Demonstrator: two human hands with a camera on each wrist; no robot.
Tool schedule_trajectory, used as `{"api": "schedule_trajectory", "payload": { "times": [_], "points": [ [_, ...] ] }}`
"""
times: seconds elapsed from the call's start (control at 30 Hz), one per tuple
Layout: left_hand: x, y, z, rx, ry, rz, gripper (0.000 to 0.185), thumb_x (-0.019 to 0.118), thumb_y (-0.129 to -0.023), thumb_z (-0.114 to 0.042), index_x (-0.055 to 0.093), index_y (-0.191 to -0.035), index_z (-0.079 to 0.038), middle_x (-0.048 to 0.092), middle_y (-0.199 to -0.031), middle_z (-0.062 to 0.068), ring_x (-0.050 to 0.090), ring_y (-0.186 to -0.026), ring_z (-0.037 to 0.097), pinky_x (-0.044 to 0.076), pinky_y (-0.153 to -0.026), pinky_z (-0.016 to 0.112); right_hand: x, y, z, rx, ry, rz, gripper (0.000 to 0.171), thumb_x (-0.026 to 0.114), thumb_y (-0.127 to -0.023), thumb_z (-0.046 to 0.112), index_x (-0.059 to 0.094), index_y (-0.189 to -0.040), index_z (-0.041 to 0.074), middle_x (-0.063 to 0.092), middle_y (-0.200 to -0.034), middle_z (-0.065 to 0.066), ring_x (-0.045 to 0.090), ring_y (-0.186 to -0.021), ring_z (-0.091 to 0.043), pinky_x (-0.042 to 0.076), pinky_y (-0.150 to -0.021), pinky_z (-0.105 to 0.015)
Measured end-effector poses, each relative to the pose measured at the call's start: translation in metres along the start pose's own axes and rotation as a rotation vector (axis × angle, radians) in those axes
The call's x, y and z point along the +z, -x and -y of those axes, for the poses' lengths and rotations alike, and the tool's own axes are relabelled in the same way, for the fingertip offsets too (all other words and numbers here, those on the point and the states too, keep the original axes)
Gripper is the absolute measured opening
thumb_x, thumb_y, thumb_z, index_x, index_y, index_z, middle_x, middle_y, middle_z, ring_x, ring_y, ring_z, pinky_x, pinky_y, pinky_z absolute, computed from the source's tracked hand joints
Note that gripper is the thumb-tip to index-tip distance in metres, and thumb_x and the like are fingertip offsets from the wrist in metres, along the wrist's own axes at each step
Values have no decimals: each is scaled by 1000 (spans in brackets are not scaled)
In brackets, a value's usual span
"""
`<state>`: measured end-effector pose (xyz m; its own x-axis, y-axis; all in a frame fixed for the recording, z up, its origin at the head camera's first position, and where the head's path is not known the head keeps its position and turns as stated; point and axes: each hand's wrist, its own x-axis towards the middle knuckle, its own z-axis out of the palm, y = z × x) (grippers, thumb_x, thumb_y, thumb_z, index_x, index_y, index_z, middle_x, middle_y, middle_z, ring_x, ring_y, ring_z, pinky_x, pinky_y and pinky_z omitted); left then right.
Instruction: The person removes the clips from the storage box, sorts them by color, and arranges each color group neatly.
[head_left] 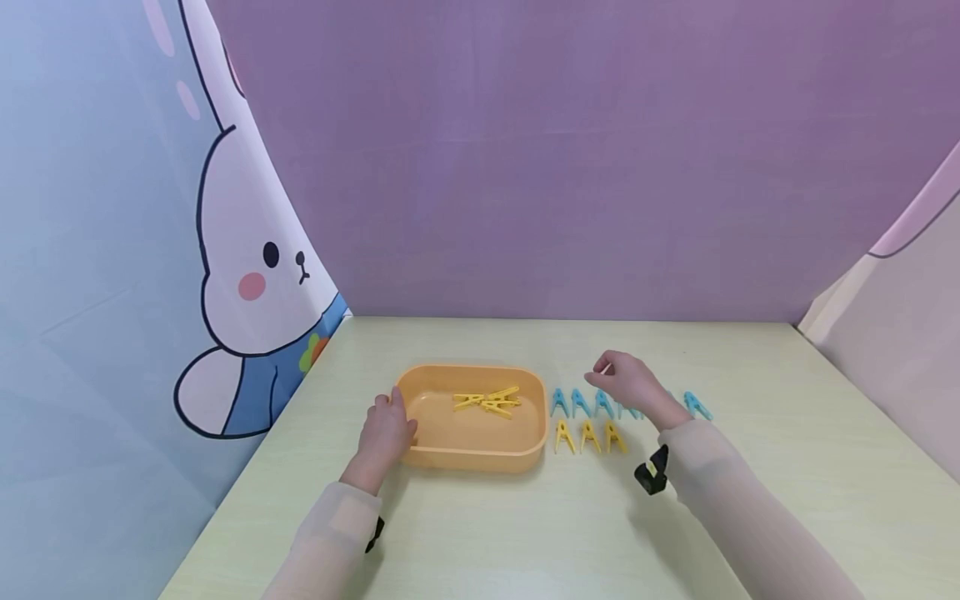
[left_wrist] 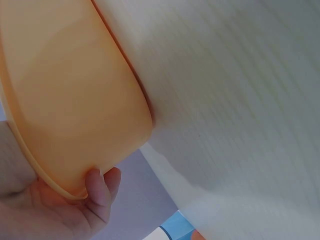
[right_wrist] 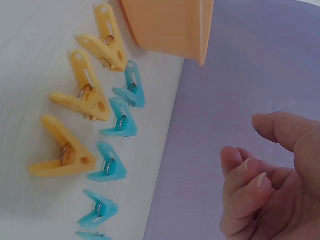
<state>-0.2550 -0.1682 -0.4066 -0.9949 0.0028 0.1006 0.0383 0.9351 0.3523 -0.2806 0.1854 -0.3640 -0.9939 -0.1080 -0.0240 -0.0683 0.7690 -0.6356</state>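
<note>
I am steadying the orange tray (head_left: 420, 457) with my left hand (head_left: 386, 433), fingers (left_wrist: 100, 187) curled over its near-left rim so it is not sliding on the counter (head_left: 525, 533). A few yellow pegs (head_left: 489, 402) are already lying loose inside it, toward the far side. My right hand (head_left: 630, 385) is hovering above the rows just right of the tray: blue pegs (head_left: 579, 403) in the far row, three yellow pegs (head_left: 588, 437) in the near row, all lying flat and a little apart, so each is easy to pick singly. My right fingers (right_wrist: 245, 185) are loosely bent, thumb and forefinger tips a little apart, holding nothing. One blue peg (head_left: 697, 407) is lying on the far side of my wrist.
</note>
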Motion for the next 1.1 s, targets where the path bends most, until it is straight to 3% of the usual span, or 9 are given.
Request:
{"api": "schedule_trajectory", "payload": {
  "times": [1.1],
  "points": [
    [2,-2,1,-9,10,-2,64,60,-89,-14,27,-136,14,40,-119,33,48,-99,41,46,-75,48,16,-18,50,-120,0,-8,21,58,-90,23,57,-97,3,59,-85,-8,55,-73,-21,47,-62,-33]
  ]
}}
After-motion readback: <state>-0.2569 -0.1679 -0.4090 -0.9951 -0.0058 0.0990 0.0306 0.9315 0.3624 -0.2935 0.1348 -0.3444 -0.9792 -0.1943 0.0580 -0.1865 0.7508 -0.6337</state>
